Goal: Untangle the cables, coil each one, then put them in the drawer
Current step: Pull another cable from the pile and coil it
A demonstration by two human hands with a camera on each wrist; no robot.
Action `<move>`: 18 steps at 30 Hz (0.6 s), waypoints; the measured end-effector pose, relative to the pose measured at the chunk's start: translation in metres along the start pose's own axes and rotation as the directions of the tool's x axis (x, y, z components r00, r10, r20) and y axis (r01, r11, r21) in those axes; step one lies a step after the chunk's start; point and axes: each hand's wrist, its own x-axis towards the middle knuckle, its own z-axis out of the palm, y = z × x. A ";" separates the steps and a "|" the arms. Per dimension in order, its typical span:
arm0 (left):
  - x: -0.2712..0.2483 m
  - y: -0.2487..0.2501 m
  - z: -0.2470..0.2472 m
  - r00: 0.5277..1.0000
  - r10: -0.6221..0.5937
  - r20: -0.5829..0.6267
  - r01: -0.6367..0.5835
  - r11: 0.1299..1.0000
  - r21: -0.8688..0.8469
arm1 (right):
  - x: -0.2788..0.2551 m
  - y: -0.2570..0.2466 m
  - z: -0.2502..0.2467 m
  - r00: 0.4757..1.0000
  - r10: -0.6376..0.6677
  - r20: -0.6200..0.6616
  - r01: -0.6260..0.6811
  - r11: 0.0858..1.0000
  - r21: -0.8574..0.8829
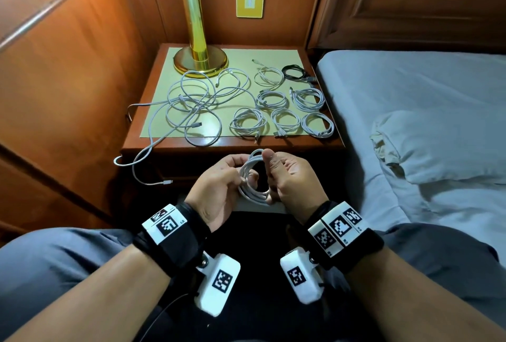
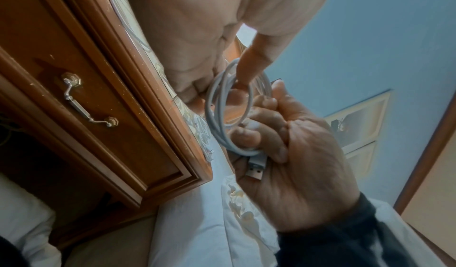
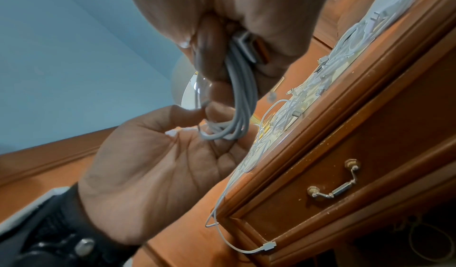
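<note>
Wood panelling (image 1: 68, 73) fills the upper left of the head view, and a nightstand (image 1: 232, 144) sits at centre with a pale mat (image 1: 161, 111) on its top. A brass lamp (image 1: 195, 48) stands at the mat's upper left; a yellow switch plate (image 1: 250, 1) is on the wall behind it. A bed (image 1: 410, 100) with a pillow (image 1: 443, 147) takes the right side.

On the mat's left half lies a loose tangle (image 1: 197, 103) of white cables, one strand trailing off the front edge and hanging down at lower left of the nightstand. On the right half lie six white coils (image 1: 284, 120) and one black coil (image 1: 293, 72), near each other in rows.

Below the nightstand's front edge, at frame centre, both hands hold one white coil (image 1: 250, 174). The left hand (image 1: 216, 191) has its fingers curled round the coil's left side. The right hand (image 1: 293, 180) pinches the coil's top under its thumb and its bottom in curled fingers; the left wrist view shows a USB plug (image 2: 256, 167) sticking out below those fingers.

The drawer (image 3: 345, 173) is closed, its handle (image 3: 333, 191) showing at lower right of the right wrist view. The lamp's top is cut off by the frame. The coil's other plug is hard to make out among the fingers.
</note>
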 end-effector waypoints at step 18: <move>0.004 0.006 -0.014 0.947 0.304 -0.104 -0.165 0.738 0.654 | 0.014 0.015 -0.011 0.982 -0.081 -0.169 0.056 0.988 -0.146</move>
